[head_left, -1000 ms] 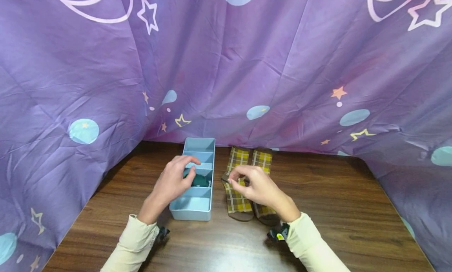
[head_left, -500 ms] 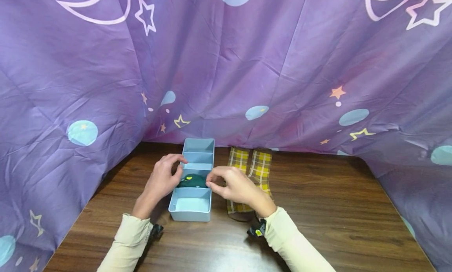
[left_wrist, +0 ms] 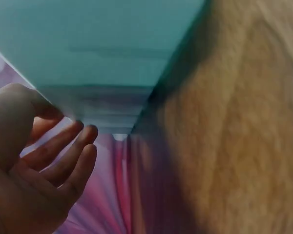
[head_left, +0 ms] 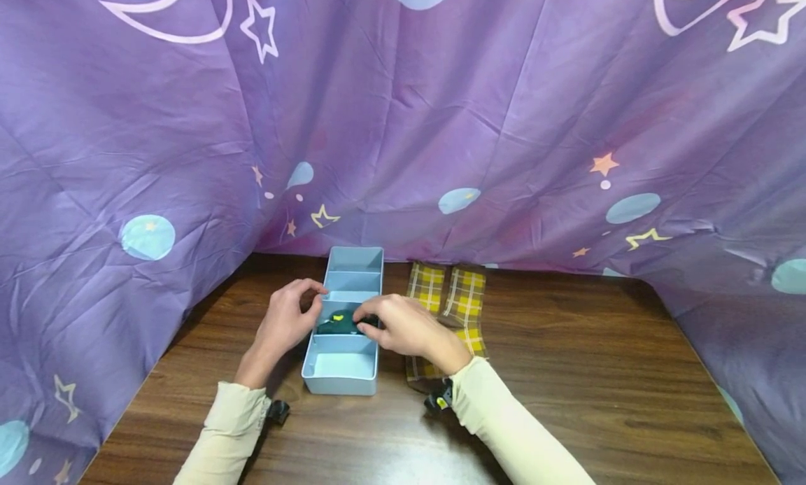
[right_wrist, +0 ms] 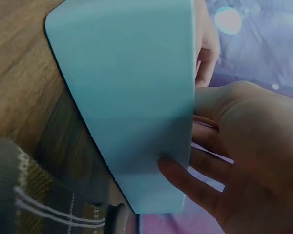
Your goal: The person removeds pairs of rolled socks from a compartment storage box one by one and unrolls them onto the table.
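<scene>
A light blue divided box (head_left: pixel 343 385) stands on the table. In one middle compartment lies a dark green bundle (head_left: pixel 331 325), like a folded sock, with a small yellow mark. My right hand (head_left: pixel 403 325) reaches over the right rim and pinches the bundle with thumb and index finger; in the right wrist view, the box wall hides those tips and the little finger rests outside the wall. My left hand (head_left: pixel 286 318) is at the left rim, its fingers loosely bent and holding nothing. Two yellow-brown plaid socks (head_left: pixel 467 296) lie flat to the right, partly under my right forearm.
The brown wooden table (head_left: pixel 598 373) runs back to a purple curtain (head_left: pixel 504 121) with stars and moons, which also hangs on both sides. The box's far end stands close to this curtain. Black wrist cameras (head_left: pixel 439 399) sit beneath the sleeves.
My right hand has moved left from over the plaid socks to the green bundle in the box. My left hand has drawn back a little left, from above the compartment to the rim.
</scene>
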Demonstrator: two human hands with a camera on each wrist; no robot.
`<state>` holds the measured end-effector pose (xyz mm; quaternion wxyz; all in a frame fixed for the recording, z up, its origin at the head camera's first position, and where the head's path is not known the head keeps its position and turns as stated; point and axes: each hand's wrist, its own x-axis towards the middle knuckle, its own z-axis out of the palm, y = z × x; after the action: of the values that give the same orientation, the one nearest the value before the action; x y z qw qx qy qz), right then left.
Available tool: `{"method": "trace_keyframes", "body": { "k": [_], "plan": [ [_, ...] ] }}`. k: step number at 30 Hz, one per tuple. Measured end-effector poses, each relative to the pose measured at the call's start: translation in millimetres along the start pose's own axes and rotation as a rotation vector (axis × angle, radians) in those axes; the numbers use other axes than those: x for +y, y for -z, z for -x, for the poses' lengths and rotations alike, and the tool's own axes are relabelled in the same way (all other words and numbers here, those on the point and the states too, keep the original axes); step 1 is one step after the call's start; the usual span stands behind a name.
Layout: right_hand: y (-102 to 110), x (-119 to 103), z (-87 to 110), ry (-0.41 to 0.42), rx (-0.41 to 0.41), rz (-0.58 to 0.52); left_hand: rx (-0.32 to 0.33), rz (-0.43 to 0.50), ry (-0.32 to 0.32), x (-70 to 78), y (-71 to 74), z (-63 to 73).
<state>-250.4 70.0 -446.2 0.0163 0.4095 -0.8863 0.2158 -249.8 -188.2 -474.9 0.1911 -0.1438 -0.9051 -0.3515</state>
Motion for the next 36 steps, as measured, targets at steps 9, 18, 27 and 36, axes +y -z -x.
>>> {"method": "trace_keyframes", "body": {
  "k": [9, 18, 27, 36],
  "plan": [
    [7.2, -1.1, -16.5, -0.064, -0.09, 0.105, -0.08, 0.121, 0.108, -6.4, -0.6, -1.2],
    [12.5, -2.9, -28.4, -0.075, -0.183, 0.12, -0.165, 0.136, 0.16, -14.8, -2.9, 1.8],
    [13.2, -2.2, -34.9, -0.085, -0.223, 0.113, -0.208, 0.154, 0.172, -18.0, -4.5, 3.5],
    [13.7, -7.6, -39.8, -0.1, -0.271, 0.177, -0.235, 0.134, 0.204, -17.1, -3.6, 4.4]
  ]
}}
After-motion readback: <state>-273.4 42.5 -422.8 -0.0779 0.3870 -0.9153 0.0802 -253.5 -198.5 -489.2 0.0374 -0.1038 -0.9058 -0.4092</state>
